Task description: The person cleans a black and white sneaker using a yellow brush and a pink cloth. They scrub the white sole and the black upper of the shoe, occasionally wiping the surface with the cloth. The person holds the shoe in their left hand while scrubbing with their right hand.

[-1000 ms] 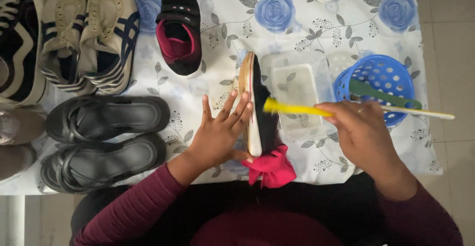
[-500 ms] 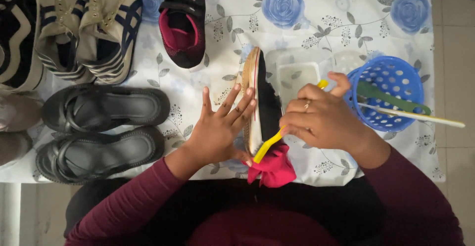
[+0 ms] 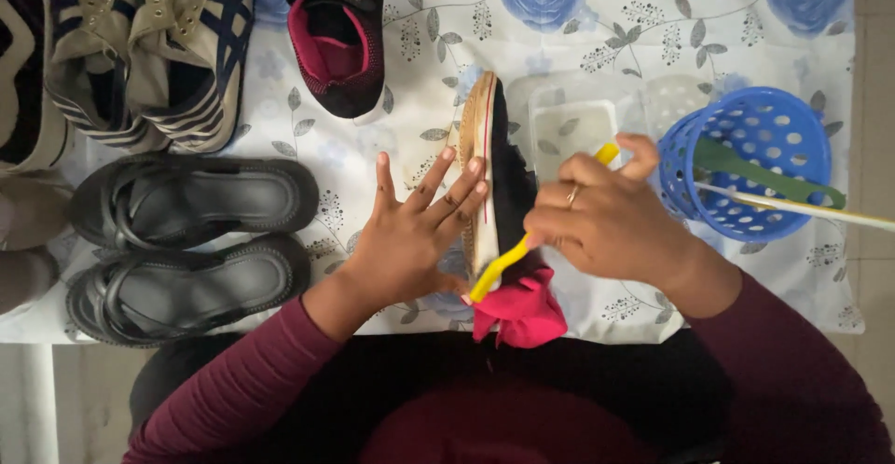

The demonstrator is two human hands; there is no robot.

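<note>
Head view shows the left hand (image 3: 410,240) spread flat against the sole of the black shoe (image 3: 494,180), standing on edge on the desk (image 3: 597,16). Right hand (image 3: 606,226) grips the yellow brush (image 3: 499,266); short strokes with steady support seem best.

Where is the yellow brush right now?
In the head view, the yellow brush is in the right hand, angled across the black shoe held on edge by the left hand, above the pink cloth.

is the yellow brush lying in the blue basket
No, the right hand grips the yellow brush against the black shoe; the blue basket holds other tools.
</note>
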